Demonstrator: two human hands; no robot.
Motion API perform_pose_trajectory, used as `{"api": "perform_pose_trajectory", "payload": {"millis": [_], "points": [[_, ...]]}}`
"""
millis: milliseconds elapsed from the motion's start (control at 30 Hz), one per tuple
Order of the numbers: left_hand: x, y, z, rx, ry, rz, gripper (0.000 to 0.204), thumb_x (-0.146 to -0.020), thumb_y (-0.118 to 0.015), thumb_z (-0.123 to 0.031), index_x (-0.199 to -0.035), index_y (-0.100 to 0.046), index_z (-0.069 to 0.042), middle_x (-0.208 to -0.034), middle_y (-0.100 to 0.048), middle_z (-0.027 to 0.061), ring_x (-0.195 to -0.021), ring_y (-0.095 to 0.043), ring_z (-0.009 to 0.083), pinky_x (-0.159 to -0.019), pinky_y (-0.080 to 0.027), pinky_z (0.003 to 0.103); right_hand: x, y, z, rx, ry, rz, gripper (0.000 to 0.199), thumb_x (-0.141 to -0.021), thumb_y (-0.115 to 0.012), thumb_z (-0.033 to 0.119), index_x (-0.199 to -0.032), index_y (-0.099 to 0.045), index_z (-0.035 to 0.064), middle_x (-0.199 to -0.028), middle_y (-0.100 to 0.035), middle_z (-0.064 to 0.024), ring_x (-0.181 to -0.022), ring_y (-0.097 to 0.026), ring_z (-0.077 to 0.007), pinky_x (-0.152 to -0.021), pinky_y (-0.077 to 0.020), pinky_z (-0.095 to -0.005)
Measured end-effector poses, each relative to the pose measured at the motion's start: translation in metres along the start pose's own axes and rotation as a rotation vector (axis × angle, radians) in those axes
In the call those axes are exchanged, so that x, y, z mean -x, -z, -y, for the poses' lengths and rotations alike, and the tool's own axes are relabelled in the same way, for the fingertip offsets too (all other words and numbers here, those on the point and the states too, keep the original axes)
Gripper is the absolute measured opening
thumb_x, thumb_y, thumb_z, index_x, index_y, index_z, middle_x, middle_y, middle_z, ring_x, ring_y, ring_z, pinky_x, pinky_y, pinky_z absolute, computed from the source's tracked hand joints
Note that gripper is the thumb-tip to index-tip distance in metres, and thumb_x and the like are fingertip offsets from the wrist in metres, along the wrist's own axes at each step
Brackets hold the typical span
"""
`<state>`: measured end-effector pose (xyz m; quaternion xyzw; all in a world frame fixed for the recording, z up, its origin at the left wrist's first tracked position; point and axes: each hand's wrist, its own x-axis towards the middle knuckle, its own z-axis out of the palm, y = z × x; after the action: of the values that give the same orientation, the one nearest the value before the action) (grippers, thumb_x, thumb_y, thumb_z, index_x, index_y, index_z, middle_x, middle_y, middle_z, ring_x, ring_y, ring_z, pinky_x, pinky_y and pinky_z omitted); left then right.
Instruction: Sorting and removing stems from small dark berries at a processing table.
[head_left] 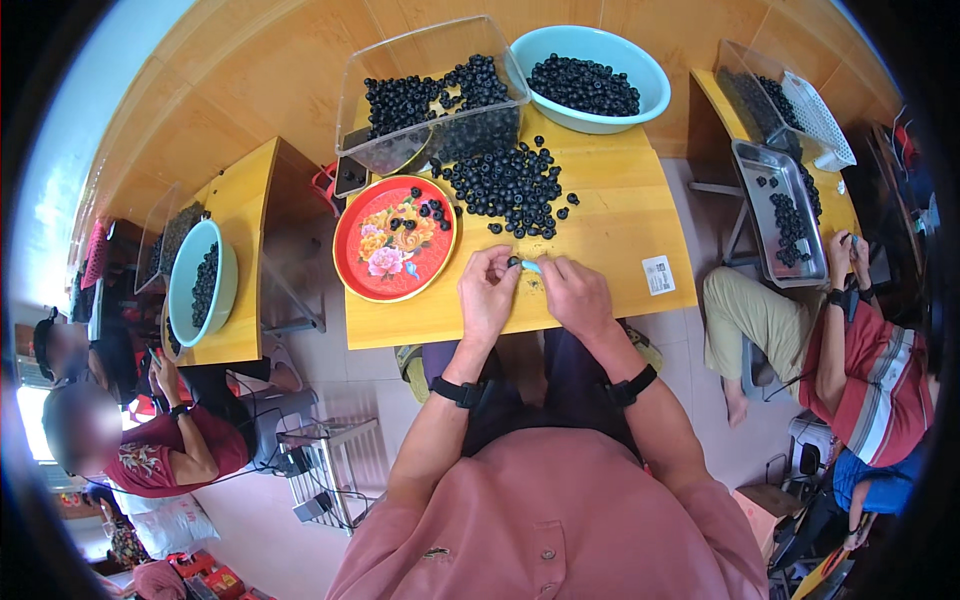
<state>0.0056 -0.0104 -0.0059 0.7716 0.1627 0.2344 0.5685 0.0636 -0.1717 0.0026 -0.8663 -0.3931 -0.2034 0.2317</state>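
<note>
Mid-step on one berry [513, 262]: your left hand [487, 295] has its fingers pinched on it just above the tabletop [620, 225], near the front edge, while your right hand [577, 295] has its fingers closed on a small pale-blue tool [530, 266] touching it. Next, likely: keep the pinch steady, work the tool in gently, then drop the berry on the red tray [395, 240].

The room is bright with soft daylight, shadows are faint, and the round edges bend and go dark.
</note>
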Motion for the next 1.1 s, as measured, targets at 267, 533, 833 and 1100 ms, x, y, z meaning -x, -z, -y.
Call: {"api": "perform_pose_trajectory", "payload": {"millis": [267,533,833,1100], "points": [[0.001,0.000,-0.004,0.021,0.022,0.047,0.029,-0.088,-0.079,0.004,-0.115,-0.070,0.001,-0.093,-0.066,0.0019,-0.080,-0.061,0.0078,-0.075,-0.053,0.023,-0.001,0.000,0.000,-0.015,0.016,-0.008,0.016,-0.092,-0.063,0.010,-0.106,-0.069,0.0044,-0.076,-0.060,-0.0084,-0.070,-0.067,-0.0250,-0.059,-0.0556,-0.0390],[0.001,0.003,0.007,0.389,0.130,0.069,0.037,-0.089,-0.077,0.008,-0.122,-0.063,0.001,-0.097,-0.068,0.0026,-0.085,-0.065,0.0076,-0.080,-0.054,0.022,-0.002,-0.001,0.000,-0.022,-0.037,0.008,0.013,-0.091,-0.063,0.010,-0.103,-0.067,0.0051,-0.078,-0.062,-0.0091,-0.069,-0.069,-0.0261,-0.059,-0.0561,-0.0403],[0.001,0.004,0.001,0.351,0.122,0.068,0.040,-0.090,-0.075,0.009,-0.127,-0.062,0.003,-0.097,-0.069,0.0027,-0.085,-0.065,0.0075,-0.080,-0.054,0.022,0.000,-0.001,0.000,0.004,-0.016,-0.017,0.015,-0.092,-0.063,0.010,-0.105,-0.068,0.0050,-0.077,-0.061,-0.0082,-0.068,-0.068,-0.0249,-0.057,-0.0555,-0.0389],[0.001,0.002,0.004,0.267,0.101,0.077,0.038,-0.090,-0.075,0.009,-0.125,-0.063,0.002,-0.095,-0.069,0.0024,-0.084,-0.065,0.0076,-0.080,-0.054,0.022,0.000,0.000,0.000,0.014,0.047,-0.019,0.015,-0.092,-0.063,0.010,-0.105,-0.067,0.0048,-0.076,-0.059,-0.0074,-0.068,-0.067,-0.0230,-0.058,-0.0553,-0.0375]]}}
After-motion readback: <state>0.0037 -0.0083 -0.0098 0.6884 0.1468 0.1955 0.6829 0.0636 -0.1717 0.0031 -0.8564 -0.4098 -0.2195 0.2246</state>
